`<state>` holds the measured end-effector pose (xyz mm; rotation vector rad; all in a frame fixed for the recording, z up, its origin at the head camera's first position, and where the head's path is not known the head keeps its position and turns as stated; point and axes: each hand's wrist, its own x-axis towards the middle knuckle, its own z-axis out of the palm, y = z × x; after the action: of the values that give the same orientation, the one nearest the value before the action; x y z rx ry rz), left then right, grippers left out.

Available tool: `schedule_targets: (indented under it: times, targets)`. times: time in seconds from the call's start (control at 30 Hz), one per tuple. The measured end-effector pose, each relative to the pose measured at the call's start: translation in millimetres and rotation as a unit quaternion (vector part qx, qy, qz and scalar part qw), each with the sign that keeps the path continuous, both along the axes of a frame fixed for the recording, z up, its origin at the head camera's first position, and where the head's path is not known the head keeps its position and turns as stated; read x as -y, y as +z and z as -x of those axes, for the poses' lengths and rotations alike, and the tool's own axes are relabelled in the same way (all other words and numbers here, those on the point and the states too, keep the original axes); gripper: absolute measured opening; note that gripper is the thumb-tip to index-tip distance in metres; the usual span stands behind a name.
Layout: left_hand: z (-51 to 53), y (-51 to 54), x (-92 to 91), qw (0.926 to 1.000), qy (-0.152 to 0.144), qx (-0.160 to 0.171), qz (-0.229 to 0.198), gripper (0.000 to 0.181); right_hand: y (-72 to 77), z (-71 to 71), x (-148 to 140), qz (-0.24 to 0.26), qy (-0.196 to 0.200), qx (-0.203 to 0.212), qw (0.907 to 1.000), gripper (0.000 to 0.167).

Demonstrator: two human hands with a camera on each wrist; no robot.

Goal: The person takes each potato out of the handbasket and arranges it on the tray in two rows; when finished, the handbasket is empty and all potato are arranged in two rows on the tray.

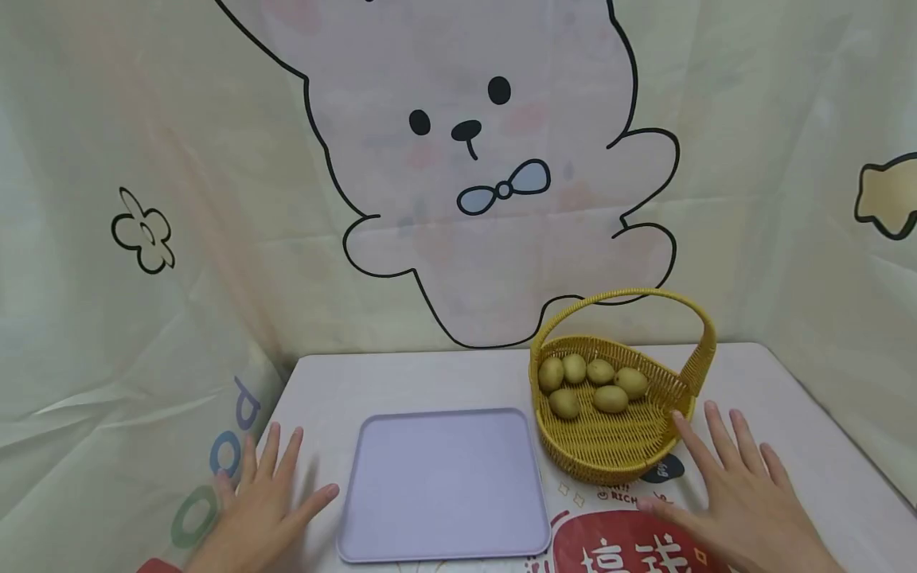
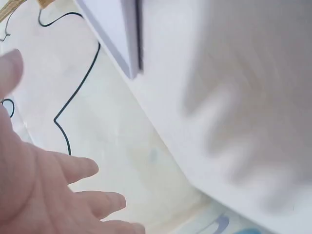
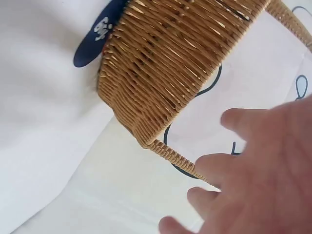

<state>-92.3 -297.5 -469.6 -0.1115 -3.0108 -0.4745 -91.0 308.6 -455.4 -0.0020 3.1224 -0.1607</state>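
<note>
The place looked like a small cloth-hung booth; whether in a home or a studio could not be told. Pale printed cloth (image 1: 286,191) closed it in at the back and both sides, with a big cartoon animal (image 1: 473,247) at top centre, a flower (image 1: 146,232) at left and a star (image 1: 891,196) at far right. A white counter (image 1: 430,382) stood within, a red patch (image 1: 626,527) of printed characters at the frame's lower right.

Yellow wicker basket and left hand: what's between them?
The lilac rectangular tray lies between the left hand and the yellow wicker basket; the head view shows it.
</note>
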Motion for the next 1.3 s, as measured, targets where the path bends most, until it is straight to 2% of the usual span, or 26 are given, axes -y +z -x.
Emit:
schedule_targets:
  times: [0.13, 0.17, 0.27, 0.33, 0.43, 0.5, 0.53, 0.57, 0.67, 0.77, 0.83, 1.0, 1.07, 1.1, 1.3]
  targets:
    - [8.9, -0.6, -7.9, 0.998, -0.022, -0.019, -0.056, 0.095, 13.1, 8.6, 0.8, 0.023, 0.025, -0.023, 0.9992, 0.132]
    - [11.9, 0.0, -9.9, 0.9968, -0.024, -0.015, -0.075, 0.092, 17.6, 11.4, 2.1, 0.033, 0.034, -0.033, 0.9983, 0.129]
    - [25.2, 1.8, -16.2, 0.9912, 0.001, 0.03, -0.129, 0.082, 31.6, 21.3, 7.3, 0.077, 0.077, -0.07, 0.9916, 0.119]
    - [36.8, 2.3, -20.3, 0.9796, 0.027, 0.08, -0.182, 0.072, 41.6, 29.5, 12.3, 0.106, 0.105, -0.087, 0.985, 0.11]
    - [53.9, 0.3, -25.5, 0.9508, 0.059, 0.154, -0.262, 0.053, 53.5, 43.4, 19.7, 0.135, 0.14, -0.091, 0.9767, 0.1]
    - [63.5, -3.6, -27.9, 0.9325, 0.065, 0.185, -0.303, 0.04, 58.0, 51.9, 23.6, 0.15, 0.153, -0.082, 0.9733, 0.096]
    - [67.3, -5.9, -28.9, 0.9265, 0.068, 0.196, -0.314, 0.035, 59.5, 56.0, 25.2, 0.155, 0.158, -0.077, 0.9721, 0.094]
    - [70.7, -8.1, -29.6, 0.923, 0.067, 0.204, -0.319, 0.03, 60.7, 60.2, 26.5, 0.157, 0.162, -0.071, 0.9715, 0.093]
    - [78.2, -15.4, -29.0, 0.9206, 0.065, 0.216, -0.319, 0.022, 63.7, 71.6, 29.4, 0.166, 0.174, -0.064, 0.9686, 0.086]
    - [81.0, -21.3, -23.5, 0.9169, 0.06, 0.228, -0.322, 0.022, 66.1, 83.9, 32.5, 0.172, 0.185, -0.063, 0.9654, 0.08]
    - [80.3, -25.0, -17.4, 0.9095, 0.047, 0.238, -0.338, 0.028, 67.0, 92.0, 35.2, 0.18, 0.186, -0.057, 0.9643, 0.078]
    - [74.0, -33.1, -4.0, 0.8821, 0.003, 0.262, -0.392, 0.046, 66.1, 110.5, 40.7, 0.187, 0.175, -0.023, 0.9663, 0.078]
    - [72.1, -35.1, -1.7, 0.8748, -0.006, 0.264, -0.406, 0.049, 65.0, 118.1, 42.9, 0.184, 0.175, -0.012, 0.9672, 0.077]
    - [71.6, -35.7, -1.3, 0.8723, -0.007, 0.265, -0.411, 0.05, 64.7, 122.0, 44.3, 0.184, 0.175, -0.007, 0.9673, 0.076]
    - [72.8, -40.2, 0.9, 0.8712, 0.004, 0.259, -0.417, 0.049, 58.6, 150.7, 56.0, 0.195, 0.182, 0.014, 0.9637, 0.065]
